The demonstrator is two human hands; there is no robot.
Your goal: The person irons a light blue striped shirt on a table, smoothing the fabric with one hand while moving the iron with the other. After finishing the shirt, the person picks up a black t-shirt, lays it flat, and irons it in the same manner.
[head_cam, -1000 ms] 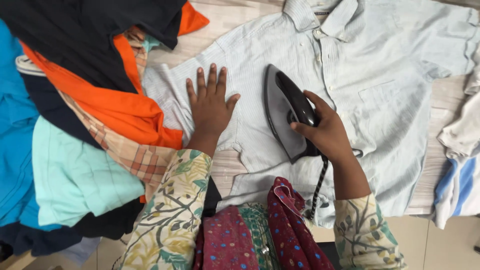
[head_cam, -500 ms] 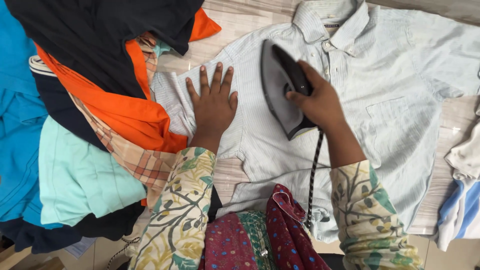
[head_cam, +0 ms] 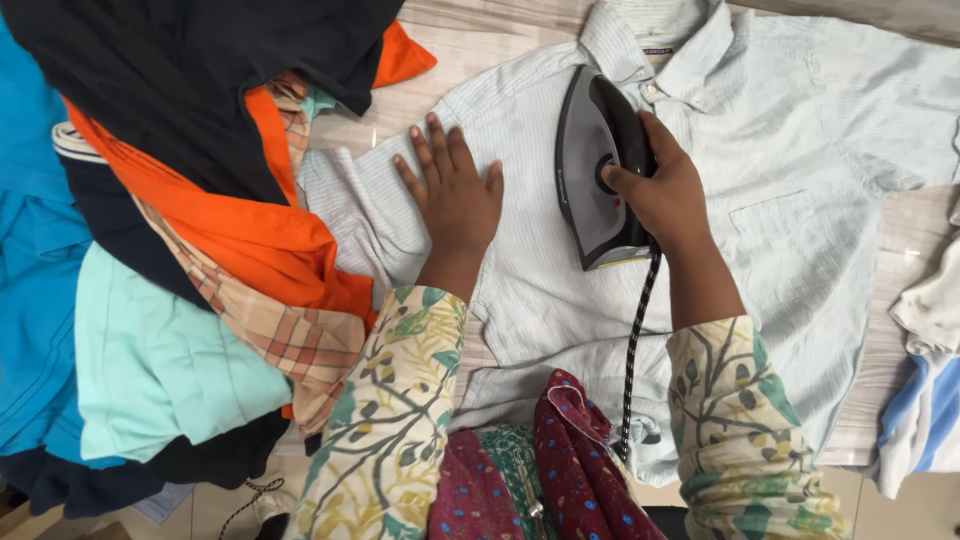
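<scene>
A pale blue striped short-sleeved shirt (head_cam: 800,160) lies spread flat on a light wooden surface (head_cam: 470,40), collar at the top. My right hand (head_cam: 665,190) grips the black handle of a grey and black electric iron (head_cam: 595,170), which rests on the shirt's chest near the collar. Its black-and-white braided cord (head_cam: 635,350) trails down toward me. My left hand (head_cam: 455,195) lies flat, fingers spread, on the shirt's left sleeve area beside the iron.
A heap of clothes fills the left: a black garment (head_cam: 200,70), an orange one (head_cam: 250,220), a checked cloth (head_cam: 290,340), pale turquoise (head_cam: 160,360) and blue (head_cam: 30,260) pieces. A white and blue striped garment (head_cam: 925,400) lies at the right edge.
The iron has slid up the shirt toward the collar and a little right with my right hand. My left hand has shifted slightly right, still pressed flat on the shirt.
</scene>
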